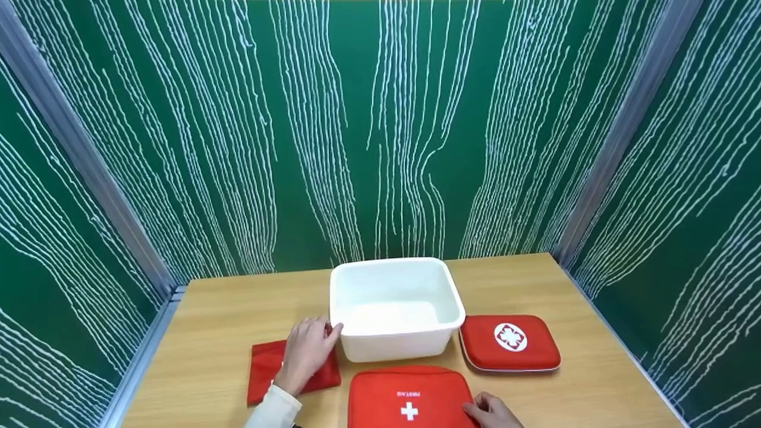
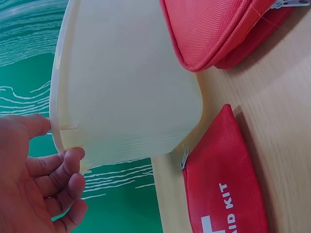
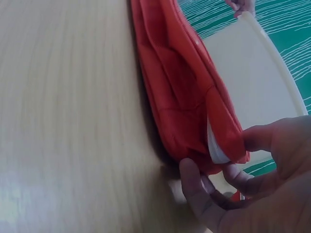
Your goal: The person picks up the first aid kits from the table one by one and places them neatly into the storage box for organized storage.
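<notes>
With thumb and fingers, my left hand (image 1: 309, 351) pinches the rim of a white plastic tub (image 1: 395, 348) at its near left corner. The left wrist view shows the thumb and a finger on either side of that rim (image 2: 55, 92). My right hand (image 1: 492, 411) grips the right edge of a red first aid bag (image 1: 380, 395) in front of the tub. In the right wrist view the bag's side (image 3: 180, 97) faces the camera, its corner pinched between thumb and fingers. The bag's near part is cut off in the head view.
A flat red zip pouch (image 1: 264, 371) lies partly under my left forearm, left of the tub. To the tub's right rests a red hard case (image 1: 538, 342) with a white cross emblem. Green walls with white streaks (image 1: 410, 148) stand behind the wooden table (image 1: 238, 303) and at its sides.
</notes>
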{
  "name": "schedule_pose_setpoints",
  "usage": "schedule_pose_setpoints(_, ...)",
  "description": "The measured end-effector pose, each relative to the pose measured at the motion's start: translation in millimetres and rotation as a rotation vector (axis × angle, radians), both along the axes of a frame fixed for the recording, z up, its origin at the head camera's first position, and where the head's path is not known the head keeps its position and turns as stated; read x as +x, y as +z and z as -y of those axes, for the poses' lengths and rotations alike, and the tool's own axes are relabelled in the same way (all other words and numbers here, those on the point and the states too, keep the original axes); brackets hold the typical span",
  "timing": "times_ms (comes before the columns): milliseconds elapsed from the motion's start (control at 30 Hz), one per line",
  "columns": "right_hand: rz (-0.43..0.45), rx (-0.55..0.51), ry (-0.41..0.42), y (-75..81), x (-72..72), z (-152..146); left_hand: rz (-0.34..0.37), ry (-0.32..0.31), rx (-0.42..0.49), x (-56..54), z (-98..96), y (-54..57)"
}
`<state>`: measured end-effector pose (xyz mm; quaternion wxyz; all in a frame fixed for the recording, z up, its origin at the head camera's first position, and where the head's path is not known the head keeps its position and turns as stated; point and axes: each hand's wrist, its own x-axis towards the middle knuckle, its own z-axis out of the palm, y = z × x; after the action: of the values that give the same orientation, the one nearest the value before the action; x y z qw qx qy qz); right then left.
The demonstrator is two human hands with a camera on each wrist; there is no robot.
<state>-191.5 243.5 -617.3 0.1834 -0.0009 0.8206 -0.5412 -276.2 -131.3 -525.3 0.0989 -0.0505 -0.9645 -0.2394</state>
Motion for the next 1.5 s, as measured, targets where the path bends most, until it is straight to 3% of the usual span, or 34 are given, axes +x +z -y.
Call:
schedule_pose_setpoints(167, 0.016, -0.125, 0.031, 5.9, 2.1, -1, 0.007, 0.000, 0.019, 0.0, 0.5, -0.3)
schedule_pose_setpoints(433, 0.037, -0.271, 0.002, 7.0, 4.1, -4, -0.034, -0.001, 0.027, 0.3, 1.7, -1.8)
schedule_pose_setpoints(667, 0.091, -0.356, -0.048, -0.7, 0.6, -10, 0.061, 0.013, 0.119, -0.1, 2.6, -1.9)
schedule_pose_setpoints(800, 0.116, -0.422, -0.061, 1.5, 2.0, -12, 0.079, 0.019, 0.157, -0.6, 2.9, -1.8)
schedule_pose_setpoints(1100, 0.156, -0.450, -0.138, 13.0, 4.3, -12, 0.107, 0.020, 0.182, -0.7, 2.7, -3.1)
schedule_pose_setpoints(1500, 0.195, -0.482, -0.145, 35.5, 4.1, -30, 0.111, 0.023, 0.203, 0.4, 3.1, -2.8)
